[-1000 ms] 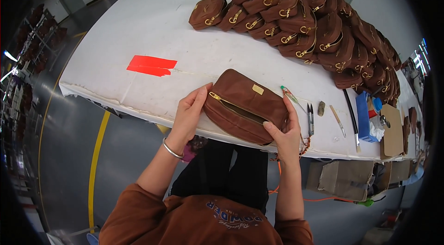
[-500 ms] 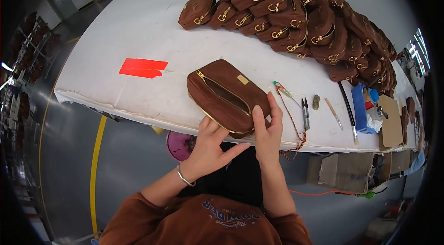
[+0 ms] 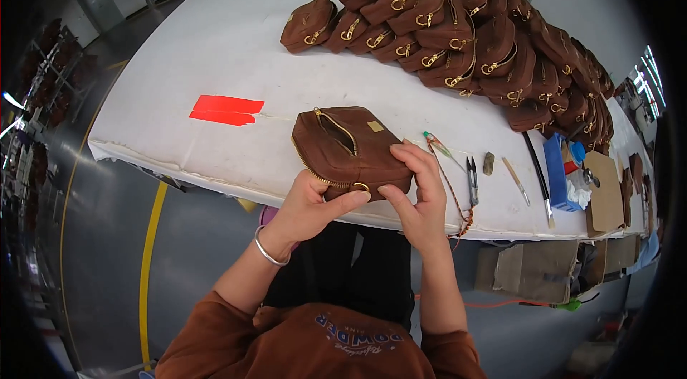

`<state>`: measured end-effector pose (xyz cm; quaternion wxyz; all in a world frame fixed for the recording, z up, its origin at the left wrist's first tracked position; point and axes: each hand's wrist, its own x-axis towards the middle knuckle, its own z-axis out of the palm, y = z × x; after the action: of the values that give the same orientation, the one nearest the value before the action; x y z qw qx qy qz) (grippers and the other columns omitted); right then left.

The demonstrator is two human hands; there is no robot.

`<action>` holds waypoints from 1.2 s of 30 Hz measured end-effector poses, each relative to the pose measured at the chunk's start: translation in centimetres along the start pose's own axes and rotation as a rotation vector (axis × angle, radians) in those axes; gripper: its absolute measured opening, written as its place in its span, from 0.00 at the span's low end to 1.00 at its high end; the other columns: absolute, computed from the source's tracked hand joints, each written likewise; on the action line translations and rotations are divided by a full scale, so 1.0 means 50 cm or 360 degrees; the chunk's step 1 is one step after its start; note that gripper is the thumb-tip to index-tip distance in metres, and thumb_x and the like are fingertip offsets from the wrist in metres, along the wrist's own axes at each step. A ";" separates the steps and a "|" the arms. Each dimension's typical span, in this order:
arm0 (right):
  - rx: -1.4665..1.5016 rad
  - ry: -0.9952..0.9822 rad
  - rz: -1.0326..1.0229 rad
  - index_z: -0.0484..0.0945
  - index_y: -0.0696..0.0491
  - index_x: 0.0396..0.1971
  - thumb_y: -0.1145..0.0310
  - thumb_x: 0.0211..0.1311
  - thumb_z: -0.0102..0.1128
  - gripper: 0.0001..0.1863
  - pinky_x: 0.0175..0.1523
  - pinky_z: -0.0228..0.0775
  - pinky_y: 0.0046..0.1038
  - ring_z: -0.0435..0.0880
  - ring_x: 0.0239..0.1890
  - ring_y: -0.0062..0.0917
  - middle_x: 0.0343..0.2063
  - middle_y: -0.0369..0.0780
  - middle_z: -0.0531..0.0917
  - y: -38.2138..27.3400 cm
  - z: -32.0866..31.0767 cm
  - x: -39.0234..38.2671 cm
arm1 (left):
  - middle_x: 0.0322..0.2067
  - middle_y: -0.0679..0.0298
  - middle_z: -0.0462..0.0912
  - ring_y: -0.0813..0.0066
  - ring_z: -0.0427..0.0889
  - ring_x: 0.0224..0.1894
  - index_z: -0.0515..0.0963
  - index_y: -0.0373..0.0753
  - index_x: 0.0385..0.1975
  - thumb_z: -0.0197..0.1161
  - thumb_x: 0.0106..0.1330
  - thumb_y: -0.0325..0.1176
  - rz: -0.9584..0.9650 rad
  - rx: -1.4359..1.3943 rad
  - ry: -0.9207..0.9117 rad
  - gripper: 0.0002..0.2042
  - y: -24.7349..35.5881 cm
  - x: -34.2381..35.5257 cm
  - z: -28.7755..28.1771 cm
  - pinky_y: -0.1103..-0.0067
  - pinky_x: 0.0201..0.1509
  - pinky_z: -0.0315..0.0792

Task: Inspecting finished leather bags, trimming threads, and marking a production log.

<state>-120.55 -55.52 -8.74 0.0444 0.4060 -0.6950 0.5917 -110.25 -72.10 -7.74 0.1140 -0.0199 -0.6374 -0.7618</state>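
Note:
Between my hands is a brown zippered pouch [image 3: 365, 153] with gold zippers, a small gold label and a ring at its near end. Its upper pocket zipper gapes partly, and a second zipper runs along the near left edge. My left hand [image 3: 315, 203] grips the near side, thumb by the ring and the other fingers hidden beneath the pouch. At the right end, my right hand [image 3: 418, 196] holds the pouch, thumb on the near face and fingers over the top edge. The pouch is at the near edge of the white table [image 3: 236, 50].
A large heap of similar brown pouches [image 3: 494, 42] fills the far right. Thread snips [image 3: 472, 180], a green-tipped tool [image 3: 436, 143], a dark stone-like block [image 3: 489, 163], brushes [image 3: 540, 178] and a blue box [image 3: 560, 171] lie to the right. Red tape [image 3: 227, 109] marks the left.
The pouch has been turned and tilted, bringing its near zippered side and ring into view. Its pocket opening looks narrower. My left thumb now rests on it, and my right hand has shifted its grip.

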 end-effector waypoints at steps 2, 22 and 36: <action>0.0089 0.0075 -0.0038 0.79 0.56 0.48 0.73 0.51 0.71 0.22 0.63 0.64 0.37 0.71 0.61 0.40 0.50 0.43 0.78 0.009 0.007 -0.004 | 0.42 0.70 0.81 0.87 0.76 0.43 0.78 0.34 0.49 0.64 0.63 0.23 -0.0003 -0.0082 0.0002 0.14 -0.007 0.000 -0.004 0.85 0.48 0.72; 0.0623 0.0426 0.0271 0.79 0.60 0.29 0.75 0.59 0.67 0.06 0.38 0.64 0.14 0.71 0.28 0.10 0.25 0.30 0.76 -0.014 -0.001 0.068 | 0.26 0.74 0.79 0.92 0.70 0.29 0.82 0.32 0.33 0.46 0.77 0.47 0.0027 -0.0131 0.0219 0.25 0.060 0.100 0.015 0.89 0.32 0.67; 0.0564 0.0392 0.0147 0.79 0.59 0.30 0.76 0.60 0.66 0.04 0.39 0.65 0.15 0.73 0.31 0.12 0.28 0.33 0.77 -0.003 -0.008 0.082 | 0.41 0.68 0.82 0.87 0.78 0.40 0.78 0.32 0.49 0.60 0.69 0.33 -0.0300 -0.0072 -0.0033 0.13 0.097 0.074 0.023 0.84 0.43 0.74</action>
<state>-123.38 -57.25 -6.30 0.0297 0.2998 -0.5875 0.7510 -113.03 -72.30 -2.19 0.0348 0.0297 -0.6203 -0.7830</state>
